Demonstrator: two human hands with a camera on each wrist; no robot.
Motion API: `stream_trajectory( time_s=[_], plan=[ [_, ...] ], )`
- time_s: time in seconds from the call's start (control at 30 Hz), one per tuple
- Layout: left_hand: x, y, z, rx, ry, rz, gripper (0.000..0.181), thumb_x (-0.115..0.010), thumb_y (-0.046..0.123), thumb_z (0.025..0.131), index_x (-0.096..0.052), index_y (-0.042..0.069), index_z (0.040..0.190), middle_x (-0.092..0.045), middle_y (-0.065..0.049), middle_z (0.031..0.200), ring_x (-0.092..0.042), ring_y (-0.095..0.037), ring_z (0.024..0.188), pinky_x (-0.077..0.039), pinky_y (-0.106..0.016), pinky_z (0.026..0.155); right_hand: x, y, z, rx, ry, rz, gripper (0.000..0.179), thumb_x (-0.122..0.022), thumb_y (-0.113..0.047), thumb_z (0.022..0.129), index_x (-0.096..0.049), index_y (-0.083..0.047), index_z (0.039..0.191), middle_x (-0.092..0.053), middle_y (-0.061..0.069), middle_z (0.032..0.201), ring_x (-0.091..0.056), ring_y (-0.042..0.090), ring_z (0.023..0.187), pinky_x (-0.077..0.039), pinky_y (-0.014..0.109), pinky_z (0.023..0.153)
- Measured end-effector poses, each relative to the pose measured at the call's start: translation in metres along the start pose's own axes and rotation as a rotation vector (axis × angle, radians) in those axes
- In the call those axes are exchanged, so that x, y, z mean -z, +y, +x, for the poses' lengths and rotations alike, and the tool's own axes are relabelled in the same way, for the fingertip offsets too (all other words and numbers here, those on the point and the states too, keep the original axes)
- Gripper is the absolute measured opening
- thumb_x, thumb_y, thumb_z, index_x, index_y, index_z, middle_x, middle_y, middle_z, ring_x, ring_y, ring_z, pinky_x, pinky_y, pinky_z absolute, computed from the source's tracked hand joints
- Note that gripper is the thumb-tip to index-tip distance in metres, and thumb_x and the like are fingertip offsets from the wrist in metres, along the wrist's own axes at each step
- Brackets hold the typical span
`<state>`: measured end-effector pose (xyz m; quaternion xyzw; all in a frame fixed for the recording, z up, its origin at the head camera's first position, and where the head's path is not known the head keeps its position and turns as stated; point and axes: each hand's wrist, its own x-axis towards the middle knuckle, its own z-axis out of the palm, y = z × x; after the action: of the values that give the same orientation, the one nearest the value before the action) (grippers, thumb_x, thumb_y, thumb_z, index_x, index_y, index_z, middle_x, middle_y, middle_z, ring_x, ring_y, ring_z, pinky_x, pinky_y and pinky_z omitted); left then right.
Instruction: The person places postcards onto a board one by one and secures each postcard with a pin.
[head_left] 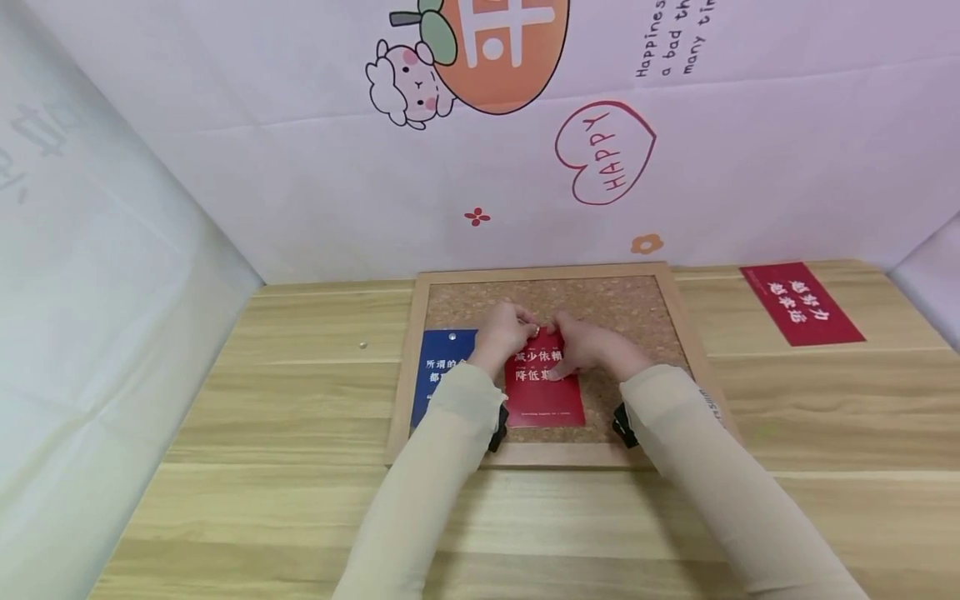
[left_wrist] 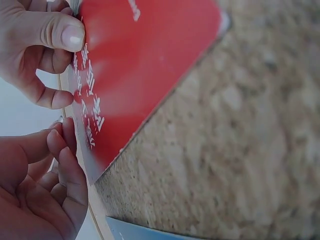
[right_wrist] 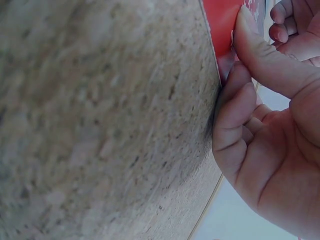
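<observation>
A red card (head_left: pixel 543 404) with white lettering lies against the cork board (head_left: pixel 615 304), right of a blue card (head_left: pixel 433 350). My left hand (head_left: pixel 501 337) is at the red card's top edge, thumb and fingertips pinching a small shiny thumbtack (left_wrist: pixel 61 119), mostly hidden by the fingers. My right hand (head_left: pixel 588 343) grips the card's upper right part. Its thumb (right_wrist: pixel 257 52) presses on the card's face, while the other fingers curl at the edge. In the left wrist view the card bows slightly away from the cork.
A silver tack (head_left: pixel 452 337) sits at the top of the blue card. Another small silver piece (head_left: pixel 363 345) lies on the wooden table (head_left: pixel 300 400) to the left. A second red card (head_left: pixel 802 304) is at the far right. A printed white cloth (head_left: pixel 337 192) hangs behind the board.
</observation>
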<state>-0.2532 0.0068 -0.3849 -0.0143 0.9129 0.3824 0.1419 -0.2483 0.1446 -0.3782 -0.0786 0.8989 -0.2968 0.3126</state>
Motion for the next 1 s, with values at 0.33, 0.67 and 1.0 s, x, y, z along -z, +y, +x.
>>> stream_trajectory(
  time_s=[0.33,0.67,1.0],
  plan=[
    [-0.0026,-0.0007,0.0018,0.023,-0.011,0.018,0.023,-0.059,0.020,0.095,-0.071,0.011,0.112,-0.070,-0.007,0.110,-0.065,-0.020,0.097,-0.052,-0.025,0.072,0.0003,0.0010,0.0016,0.006,0.005,-0.008,0.066,-0.071,-0.011,0.084,-0.029,0.002,0.133,-0.042,0.028,0.133,-0.049,0.030,0.109,-0.048,0.026,0.068],
    [-0.0028,0.0004,-0.0007,0.058,-0.008,0.014,0.022,-0.059,0.020,0.095,-0.071,0.013,0.111,-0.069,-0.006,0.109,-0.064,-0.020,0.097,-0.051,-0.030,0.076,-0.0011,0.0003,0.0013,0.001,0.014,-0.028,0.062,-0.070,-0.010,0.085,-0.031,0.002,0.132,-0.045,0.026,0.131,-0.051,0.028,0.104,-0.051,0.029,0.074],
    [-0.0011,-0.0023,0.0002,0.049,-0.004,0.024,0.021,-0.059,0.020,0.095,-0.072,0.014,0.110,-0.070,-0.005,0.107,-0.064,-0.020,0.094,-0.050,-0.031,0.075,-0.0007,0.0009,0.0009,0.005,0.011,-0.018,0.062,-0.070,-0.009,0.086,-0.031,0.002,0.132,-0.043,0.027,0.132,-0.051,0.027,0.102,-0.051,0.029,0.074]
  ],
)
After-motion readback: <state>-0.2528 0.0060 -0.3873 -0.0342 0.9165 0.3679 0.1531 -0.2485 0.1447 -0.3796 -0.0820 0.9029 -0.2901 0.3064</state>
